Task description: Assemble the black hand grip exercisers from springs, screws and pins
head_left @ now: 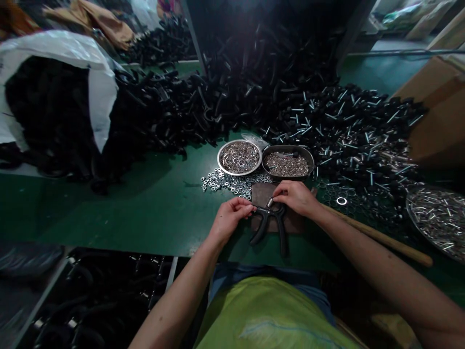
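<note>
- The black two-handled piece (282,237) lies just below and right of the frame's middle, partly over a brown pad (259,193), between the two hands.
- Its joined end points up the frame; its handles spread towards the lower edge, one slanting down-left, the other running nearly straight down.
- The small metal spring (269,201) sits at that upper end, tilted, its top leaning up-right to the right hand (296,194).
- The right hand is the nearer one to the spring, reaching in from the right; its thumb and fingers are together at the coil's top, but whether they clamp it or only touch cannot be told.
- The left hand (229,218) comes from the lower left, thumb and finger pinched on the piece's upper left tip, a little apart from the spring.
- Just above the hands lie loose nuts (227,182) and an oval bowl (308,169).
</note>
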### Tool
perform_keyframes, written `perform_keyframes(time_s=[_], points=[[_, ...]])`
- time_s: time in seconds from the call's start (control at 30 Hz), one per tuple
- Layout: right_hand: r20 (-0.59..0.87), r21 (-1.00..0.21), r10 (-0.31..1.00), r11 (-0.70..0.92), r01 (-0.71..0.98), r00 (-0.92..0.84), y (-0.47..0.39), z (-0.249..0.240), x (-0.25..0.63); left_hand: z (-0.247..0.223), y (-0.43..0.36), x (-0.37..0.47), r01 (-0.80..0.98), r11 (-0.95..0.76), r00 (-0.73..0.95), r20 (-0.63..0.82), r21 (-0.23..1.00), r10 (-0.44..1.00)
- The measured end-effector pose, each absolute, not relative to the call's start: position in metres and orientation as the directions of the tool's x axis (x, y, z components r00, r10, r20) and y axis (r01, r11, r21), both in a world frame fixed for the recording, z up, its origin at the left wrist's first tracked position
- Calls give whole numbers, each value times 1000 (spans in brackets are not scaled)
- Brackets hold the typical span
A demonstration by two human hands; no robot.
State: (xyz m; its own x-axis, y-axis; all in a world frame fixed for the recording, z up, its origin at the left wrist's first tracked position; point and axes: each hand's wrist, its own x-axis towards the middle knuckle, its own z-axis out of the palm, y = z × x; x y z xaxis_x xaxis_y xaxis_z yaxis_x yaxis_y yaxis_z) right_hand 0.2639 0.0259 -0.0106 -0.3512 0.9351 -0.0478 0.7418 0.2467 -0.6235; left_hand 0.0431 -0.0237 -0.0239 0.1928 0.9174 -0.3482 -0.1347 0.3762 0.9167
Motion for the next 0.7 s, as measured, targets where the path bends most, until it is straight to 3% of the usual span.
perform_keyframes(time_s=[0.23, 0.33, 0.47, 0.6, 0.7], points=[[-111, -593, 932, 216, 776, -345, 31, -11, 264, -25, -23, 54, -3, 333, 228, -324, 943, 918], [-182, -597, 924, 167, 785, -335, 39, -14, 264, -21, -21, 59, 208, 120, 261, -173, 971, 950], [-223, -610, 910, 149, 779, -349, 48, -18, 260, -18, -16, 70, 446, -189, 370, 12, 875, 929], [-183, -620, 916, 174, 765, -357, 36, -13, 266, -24, -12, 80, 539, -251, 418, 3, 804, 908], [-77, -561, 954, 198, 804, -288, 10, -8, 294, -27, -10, 83, 557, -229, 417, -30, 798, 909]])
